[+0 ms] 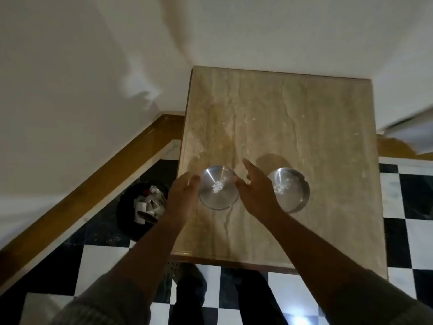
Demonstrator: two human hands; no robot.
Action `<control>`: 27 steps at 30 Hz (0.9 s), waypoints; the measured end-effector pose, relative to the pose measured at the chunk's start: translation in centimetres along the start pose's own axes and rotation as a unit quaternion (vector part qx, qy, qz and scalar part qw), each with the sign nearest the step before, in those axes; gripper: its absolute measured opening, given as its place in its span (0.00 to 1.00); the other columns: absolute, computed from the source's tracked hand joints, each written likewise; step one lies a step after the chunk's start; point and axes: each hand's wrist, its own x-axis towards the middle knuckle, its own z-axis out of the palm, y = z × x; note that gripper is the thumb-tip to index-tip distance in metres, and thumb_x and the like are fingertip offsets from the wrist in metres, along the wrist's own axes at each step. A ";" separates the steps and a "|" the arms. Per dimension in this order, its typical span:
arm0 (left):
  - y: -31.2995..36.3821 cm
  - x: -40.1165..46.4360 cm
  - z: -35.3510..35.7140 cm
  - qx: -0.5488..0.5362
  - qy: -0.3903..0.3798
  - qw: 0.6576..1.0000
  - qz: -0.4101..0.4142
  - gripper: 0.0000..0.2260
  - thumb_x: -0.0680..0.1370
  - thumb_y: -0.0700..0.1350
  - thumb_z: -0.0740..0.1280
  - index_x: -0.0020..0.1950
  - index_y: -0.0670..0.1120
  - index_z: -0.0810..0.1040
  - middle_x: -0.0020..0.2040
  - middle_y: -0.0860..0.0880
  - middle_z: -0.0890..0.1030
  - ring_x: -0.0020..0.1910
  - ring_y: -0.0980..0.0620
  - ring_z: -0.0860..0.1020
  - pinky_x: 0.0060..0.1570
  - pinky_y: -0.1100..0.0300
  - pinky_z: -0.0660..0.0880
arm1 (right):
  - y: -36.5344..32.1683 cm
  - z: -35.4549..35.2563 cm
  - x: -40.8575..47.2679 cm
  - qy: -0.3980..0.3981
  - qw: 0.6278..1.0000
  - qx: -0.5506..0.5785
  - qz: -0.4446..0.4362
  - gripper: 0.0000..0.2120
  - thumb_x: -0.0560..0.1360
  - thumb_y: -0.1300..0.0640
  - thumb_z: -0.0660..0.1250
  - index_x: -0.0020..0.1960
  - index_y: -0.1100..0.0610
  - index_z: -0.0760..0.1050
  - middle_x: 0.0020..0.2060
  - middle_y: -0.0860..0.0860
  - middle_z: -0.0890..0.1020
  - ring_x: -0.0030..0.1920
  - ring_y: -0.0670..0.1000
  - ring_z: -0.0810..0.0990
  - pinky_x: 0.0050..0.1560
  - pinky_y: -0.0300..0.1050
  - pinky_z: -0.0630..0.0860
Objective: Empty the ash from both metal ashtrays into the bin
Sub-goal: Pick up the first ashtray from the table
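Sleeved forearms reach forward from the bottom of the view, over a black-and-white checkered floor (pixel 105 261) and onto a beige stone surface (pixel 293 118) pushed against a pale wall. On the floor just left of the surface stands a dark round bin (pixel 126 207), already holding paper scraps; its place beside the surface edge suits a short carry and tip.

Two round metal ashtrays sit side by side near the front of the surface, both upright with mouths facing up, so neither has a long axis to speak of. Each holds a small pale heap of ash at its centre.

The left ashtray (pixel 218 195) lies between the hands. The left hand (pixel 181 198) curls at its left rim and the right hand (pixel 255 193) spreads open at its right rim, fingers loose; whether either is touching the metal I cannot tell. The right ashtray (pixel 295 191) sits partly hidden behind the right hand, untouched.
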 end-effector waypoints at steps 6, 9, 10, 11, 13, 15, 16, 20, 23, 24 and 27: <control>-2.7 1.1 1.2 -0.071 -0.018 0.997 -0.027 0.11 0.80 0.46 0.58 0.51 0.47 0.80 0.43 0.48 0.80 0.43 0.49 0.79 0.41 0.54 0.75 | 1.5 2.7 1.8 0.022 0.991 -0.124 0.042 0.12 0.75 0.64 0.59 0.57 0.59 0.76 0.50 0.57 0.82 0.51 0.57 0.81 0.50 0.51 0.79; -2.9 1.3 1.3 -0.085 -0.026 0.996 -0.027 0.14 0.76 0.50 0.57 0.51 0.51 0.81 0.48 0.46 0.83 0.49 0.46 0.81 0.51 0.45 0.78 | 2.1 3.5 2.5 0.023 0.983 -0.173 0.051 0.12 0.74 0.66 0.61 0.56 0.60 0.77 0.48 0.56 0.82 0.48 0.54 0.81 0.45 0.44 0.78; -2.9 1.2 1.2 -0.095 -0.028 0.995 -0.032 0.15 0.75 0.50 0.57 0.51 0.52 0.82 0.49 0.46 0.83 0.50 0.46 0.81 0.53 0.44 0.78 | 2.1 3.6 2.5 0.031 0.981 -0.184 0.051 0.12 0.73 0.66 0.61 0.55 0.60 0.77 0.48 0.56 0.82 0.47 0.54 0.81 0.44 0.43 0.77; -2.8 1.2 1.2 -0.106 -0.026 0.993 -0.033 0.15 0.76 0.50 0.57 0.52 0.52 0.81 0.50 0.46 0.82 0.51 0.46 0.81 0.54 0.43 0.78 | 2.1 3.7 2.5 0.039 0.980 -0.188 0.052 0.12 0.73 0.67 0.61 0.55 0.61 0.77 0.47 0.56 0.82 0.47 0.53 0.81 0.43 0.42 0.76; -2.9 1.4 1.1 -0.127 -0.013 0.990 -0.052 0.13 0.78 0.48 0.58 0.54 0.51 0.81 0.52 0.47 0.82 0.52 0.47 0.81 0.55 0.44 0.79 | 1.8 3.9 2.6 0.046 0.979 -0.193 0.051 0.12 0.74 0.67 0.61 0.54 0.61 0.78 0.47 0.56 0.83 0.46 0.53 0.81 0.42 0.42 0.77; -3.3 1.6 0.6 -0.143 0.005 0.987 -0.074 0.10 0.80 0.45 0.60 0.53 0.51 0.81 0.51 0.47 0.82 0.49 0.49 0.82 0.48 0.51 0.81 | 1.4 4.3 2.5 0.046 0.978 -0.201 0.041 0.11 0.74 0.66 0.61 0.54 0.61 0.78 0.47 0.55 0.83 0.46 0.53 0.82 0.44 0.43 0.79; -3.4 1.7 0.2 -0.142 0.011 0.986 -0.086 0.09 0.80 0.44 0.61 0.52 0.50 0.80 0.51 0.46 0.83 0.47 0.50 0.82 0.43 0.55 0.81 | 1.2 4.5 2.5 0.045 0.978 -0.200 0.037 0.11 0.75 0.66 0.60 0.54 0.60 0.78 0.47 0.55 0.82 0.46 0.53 0.82 0.44 0.43 0.79; -3.6 2.1 -3.7 -0.248 0.024 0.956 -0.153 0.09 0.82 0.47 0.60 0.55 0.46 0.78 0.51 0.46 0.82 0.49 0.48 0.81 0.46 0.50 0.80 | -1.2 5.7 2.1 0.035 0.979 -0.198 0.003 0.10 0.75 0.65 0.59 0.51 0.59 0.78 0.45 0.54 0.82 0.44 0.52 0.81 0.41 0.43 0.77; -4.8 2.4 -7.4 -0.291 -0.039 0.933 -0.207 0.12 0.82 0.50 0.61 0.59 0.45 0.77 0.54 0.43 0.83 0.53 0.43 0.82 0.46 0.48 0.80 | -3.7 7.3 1.7 0.034 0.982 -0.181 -0.030 0.08 0.78 0.61 0.60 0.48 0.57 0.78 0.41 0.51 0.81 0.41 0.48 0.79 0.39 0.38 0.74; -5.4 2.4 -8.7 -0.313 -0.073 0.918 -0.234 0.15 0.81 0.54 0.62 0.61 0.45 0.77 0.55 0.41 0.83 0.54 0.41 0.81 0.49 0.45 0.80 | -4.7 8.2 1.5 0.032 0.984 -0.171 -0.042 0.07 0.78 0.60 0.60 0.48 0.57 0.78 0.40 0.50 0.81 0.41 0.47 0.79 0.40 0.37 0.73; -7.7 2.6 -11.8 -0.401 -0.165 0.858 -0.274 0.29 0.74 0.66 0.64 0.65 0.46 0.75 0.60 0.35 0.80 0.57 0.35 0.81 0.56 0.39 0.78 | -7.6 11.0 0.8 0.018 0.989 -0.125 -0.076 0.07 0.79 0.57 0.62 0.44 0.54 0.76 0.36 0.46 0.79 0.37 0.43 0.77 0.38 0.31 0.69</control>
